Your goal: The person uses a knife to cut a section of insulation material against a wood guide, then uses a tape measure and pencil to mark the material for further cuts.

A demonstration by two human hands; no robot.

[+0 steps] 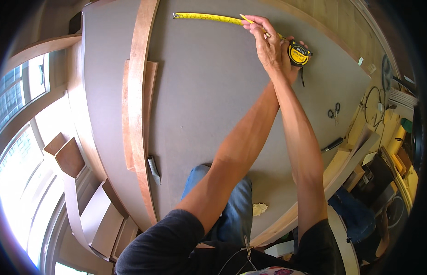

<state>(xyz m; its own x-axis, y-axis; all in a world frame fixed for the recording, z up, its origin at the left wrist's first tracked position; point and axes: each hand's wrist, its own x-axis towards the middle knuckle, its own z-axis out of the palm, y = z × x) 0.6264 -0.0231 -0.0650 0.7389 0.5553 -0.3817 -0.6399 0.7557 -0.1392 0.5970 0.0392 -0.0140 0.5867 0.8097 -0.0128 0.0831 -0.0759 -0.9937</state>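
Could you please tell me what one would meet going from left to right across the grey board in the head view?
Long wooden strip, metal hook at the tape's end, right hand, tape measure case, black-handled scissors.

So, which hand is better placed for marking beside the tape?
Probably the right hand: it holds the pencil by the yellow tape, while the left hand holds the tape case.

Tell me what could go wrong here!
The tape might slip: its end seems hooked on nothing. The arms cross, so the left hand, holding the case, could jog the right hand and its pencil. The right forearm might knock the nearby scissors.
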